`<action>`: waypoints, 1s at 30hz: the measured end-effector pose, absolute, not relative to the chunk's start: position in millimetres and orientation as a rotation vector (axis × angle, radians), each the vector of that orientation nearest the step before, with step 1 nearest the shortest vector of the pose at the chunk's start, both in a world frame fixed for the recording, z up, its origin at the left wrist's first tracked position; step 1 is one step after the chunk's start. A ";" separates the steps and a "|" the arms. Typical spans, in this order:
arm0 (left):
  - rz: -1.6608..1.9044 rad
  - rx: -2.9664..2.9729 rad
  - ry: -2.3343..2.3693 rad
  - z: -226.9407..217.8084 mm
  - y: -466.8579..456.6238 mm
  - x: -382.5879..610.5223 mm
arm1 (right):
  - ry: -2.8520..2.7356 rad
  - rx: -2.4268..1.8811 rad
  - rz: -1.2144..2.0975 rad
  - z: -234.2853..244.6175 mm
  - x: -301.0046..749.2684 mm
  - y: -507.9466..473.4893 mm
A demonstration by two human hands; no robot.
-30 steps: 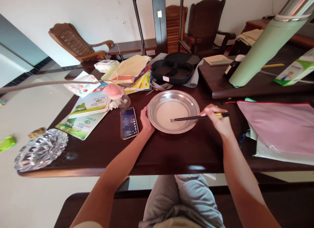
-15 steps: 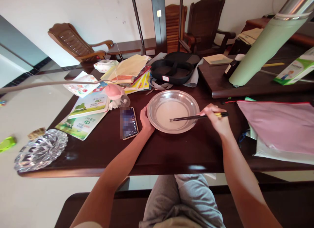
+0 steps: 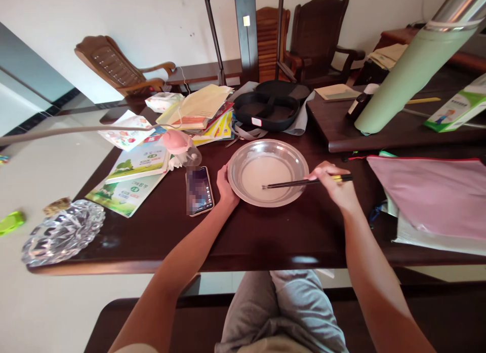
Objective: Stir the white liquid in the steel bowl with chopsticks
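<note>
A round metal bowl (image 3: 236,177) with a wide rim stands on the dark table, holding a pale whitish liquid (image 3: 268,165). My left hand (image 3: 227,185) grips the bowl's left rim, its fingers partly hidden at the bowl's side. In my right hand (image 3: 333,180) is a pair of dark chopsticks (image 3: 290,183) with gold bands near the upper end. Their tips reach into the bowl, at or in the liquid. Left of the bowl lies a phone (image 3: 205,191) with a lit screen. A pink-lidded clear bottle (image 3: 178,143) is behind the phone.
Booklets (image 3: 129,175) and a cut-glass dish (image 3: 68,231) are at the left. Behind the bowl sits an open black case (image 3: 269,112) beside stacked books (image 3: 207,110). A tall green flask (image 3: 410,79) and a pink pouch (image 3: 433,193) occupy the right side.
The phone's screen picture has changed. Both hands, the bowl and the chopsticks stay in nearly the same place.
</note>
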State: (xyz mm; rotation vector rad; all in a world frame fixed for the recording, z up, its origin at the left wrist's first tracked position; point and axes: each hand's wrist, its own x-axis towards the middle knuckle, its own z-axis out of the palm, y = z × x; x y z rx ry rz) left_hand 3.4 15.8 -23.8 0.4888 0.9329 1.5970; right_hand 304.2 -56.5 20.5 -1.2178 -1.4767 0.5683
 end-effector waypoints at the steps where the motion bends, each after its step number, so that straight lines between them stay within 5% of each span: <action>1: 1.597 0.486 0.930 -23.8 15.8 3.6 | -1.549 -1.220 0.579 20.6 299.6 -55.5; 24: 1.603 0.466 0.931 -22.1 15.3 4.0 | -1.420 -1.266 0.387 24.4 306.5 -52.3; 30: 1.610 0.454 0.925 -22.5 15.5 4.7 | -1.456 -1.198 0.578 21.0 301.2 -55.0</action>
